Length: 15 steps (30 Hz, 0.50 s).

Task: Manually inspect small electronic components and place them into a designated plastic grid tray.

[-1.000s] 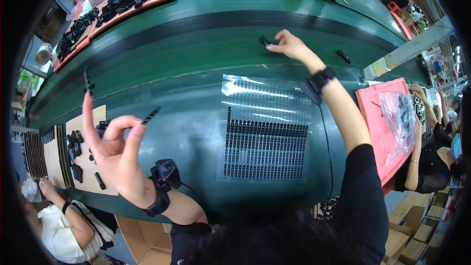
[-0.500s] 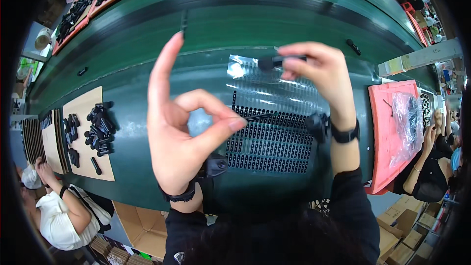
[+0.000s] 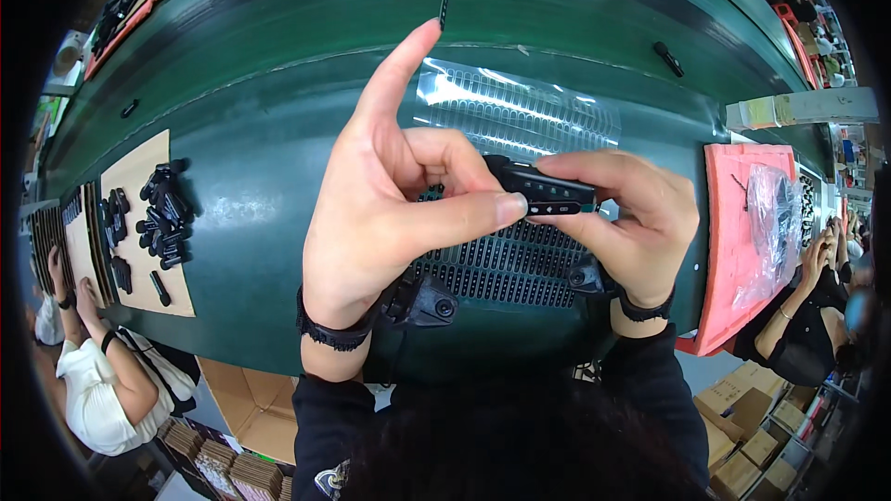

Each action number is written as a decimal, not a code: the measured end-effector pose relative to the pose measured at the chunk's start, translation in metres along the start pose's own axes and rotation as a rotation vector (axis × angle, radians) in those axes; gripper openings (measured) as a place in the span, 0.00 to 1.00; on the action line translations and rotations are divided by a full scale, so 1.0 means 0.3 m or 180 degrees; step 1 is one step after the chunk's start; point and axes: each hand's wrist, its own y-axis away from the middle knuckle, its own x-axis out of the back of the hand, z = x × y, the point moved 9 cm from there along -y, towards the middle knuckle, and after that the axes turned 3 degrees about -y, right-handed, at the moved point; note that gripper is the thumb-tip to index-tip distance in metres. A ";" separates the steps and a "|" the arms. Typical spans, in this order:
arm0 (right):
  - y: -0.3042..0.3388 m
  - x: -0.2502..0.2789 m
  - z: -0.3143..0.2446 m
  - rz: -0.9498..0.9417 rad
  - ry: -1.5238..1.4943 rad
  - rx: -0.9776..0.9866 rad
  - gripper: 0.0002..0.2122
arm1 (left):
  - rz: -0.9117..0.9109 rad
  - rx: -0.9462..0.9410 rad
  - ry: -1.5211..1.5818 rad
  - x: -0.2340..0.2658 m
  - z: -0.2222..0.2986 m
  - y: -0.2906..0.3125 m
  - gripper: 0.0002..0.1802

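My left hand (image 3: pixel 371 190) pinches one end of a narrow black label strip (image 3: pixel 559 209) with white marks between thumb and a bent finger. The strip lies along the near edge of a small black handheld device (image 3: pixel 548 184). My right hand (image 3: pixel 645 213) grips that device between thumb and fingers. Another black label strip (image 3: pixel 444 9) clings to the tip of my left hand's raised finger. Beneath both hands lies a clear label sheet (image 3: pixel 520 107), with its far part bare and its near part carrying rows of black strips (image 3: pixel 497 274).
Piled black devices (image 3: pixel 162 213) lie on a cardboard sheet (image 3: pixel 139 167) at left. A lone device (image 3: pixel 667 59) rests at far right, beside a metal post (image 3: pixel 798 109). A pink tray (image 3: pixel 733 250) holds clear plastic. Other people work at both sides.
My right hand has brought the device down and toward my left hand. My left hand has shifted right and farther away, and its strip now meets the device.
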 end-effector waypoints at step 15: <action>0.007 0.012 -0.028 0.0224 0.0046 0.0223 0.11 | 0.0005 -0.0226 -0.0248 -0.005 0.011 0.004 0.48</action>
